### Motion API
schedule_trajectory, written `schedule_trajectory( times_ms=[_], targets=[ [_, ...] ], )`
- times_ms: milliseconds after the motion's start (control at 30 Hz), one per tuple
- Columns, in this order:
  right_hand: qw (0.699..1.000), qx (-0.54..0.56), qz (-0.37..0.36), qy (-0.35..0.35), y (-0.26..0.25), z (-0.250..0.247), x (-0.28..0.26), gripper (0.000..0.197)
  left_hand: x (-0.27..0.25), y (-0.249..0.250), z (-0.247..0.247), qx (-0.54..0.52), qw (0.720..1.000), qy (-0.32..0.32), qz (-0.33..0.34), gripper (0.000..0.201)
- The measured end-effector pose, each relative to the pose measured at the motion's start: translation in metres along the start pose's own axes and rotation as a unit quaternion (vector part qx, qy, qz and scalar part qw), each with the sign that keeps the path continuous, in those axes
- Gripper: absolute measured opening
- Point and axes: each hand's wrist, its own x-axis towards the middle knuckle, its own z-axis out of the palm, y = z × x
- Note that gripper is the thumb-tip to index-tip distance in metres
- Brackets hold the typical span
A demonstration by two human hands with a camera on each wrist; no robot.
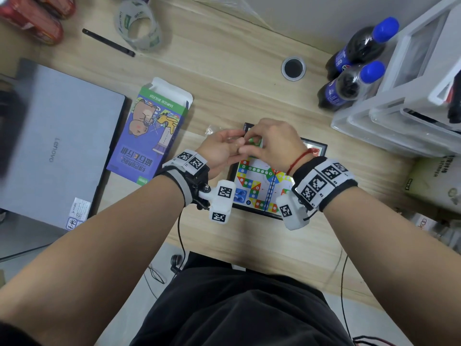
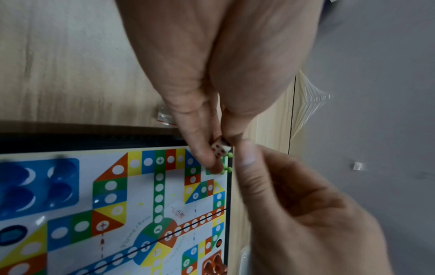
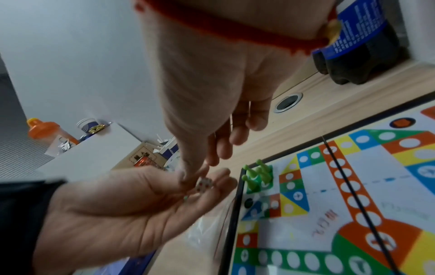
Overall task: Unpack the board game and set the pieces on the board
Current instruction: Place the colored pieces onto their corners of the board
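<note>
**Die handoff over the board's green corner**

Worktop (image 1: 224, 71) carries the board (image 1: 257, 186), flat so pieces stand. My left hand (image 3: 132, 202) lies palm-up, fingers relaxed, cupping the die (image 3: 204, 186). My right hand (image 1: 272, 143) fingers pinch it to lift. Green pawns (image 3: 257, 173) already stand in their corner.

We wear a black wrist strap (image 1: 324, 182) on our right arm, lined with white blocks printed with black square markers, and a thin red string bracelet (image 1: 300, 158) just ahead of it. Our left wrist carries a grey and black band (image 1: 185, 182) with the same kind of marker blocks. A white marker-tagged camera housing (image 1: 222, 201) hangs off each band, a thin black cable (image 1: 180, 236) trailing from the left. We wear black clothing (image 1: 237, 308) below.
</note>
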Motion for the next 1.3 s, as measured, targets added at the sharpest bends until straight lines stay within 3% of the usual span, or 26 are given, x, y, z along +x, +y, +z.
schedule_trajectory(
  times_ms=[67, 267, 600, 767, 933, 1033, 1200, 1300],
  targets=[
    [1.000, 0.011, -0.005, -0.019, -0.003, 0.002, -0.007, 0.030, -0.005, 0.003, 0.003, -0.005, 1.000, -0.022, -0.003, 0.037],
    [0.995, 0.068, 0.019, 0.072, 0.002, -0.004, -0.027, 0.012, -0.016, 0.010, 0.016, 0.005, 0.998, -0.057, -0.014, 0.037],
    [0.992, 0.072, 0.019, 0.098, 0.005, -0.015, -0.060, 0.019, -0.033, 0.004, 0.032, 0.068, 0.994, -0.080, -0.029, 0.042],
    [0.990, 0.096, 0.011, 0.101, 0.005, -0.009, -0.074, 0.024, -0.041, -0.006, 0.037, 0.105, 0.990, -0.093, -0.019, 0.023],
    [0.982, 0.142, 0.050, 0.111, 0.005, -0.006, -0.086, 0.021, -0.042, -0.012, 0.037, 0.097, 0.989, -0.106, -0.025, 0.034],
    [0.983, 0.125, 0.075, 0.112, 0.008, -0.004, -0.089, 0.014, -0.044, -0.012, 0.041, 0.118, 0.991, -0.067, -0.009, 0.032],
    [0.987, 0.053, 0.126, 0.088, 0.028, 0.008, -0.092, 0.016, -0.037, -0.004, 0.028, 0.204, 0.971, 0.095, 0.076, 0.013],
    [0.987, 0.063, 0.121, 0.081, 0.028, 0.013, -0.094, 0.012, -0.037, -0.005, 0.022, 0.310, 0.943, 0.073, 0.099, 0.026]
  ],
)
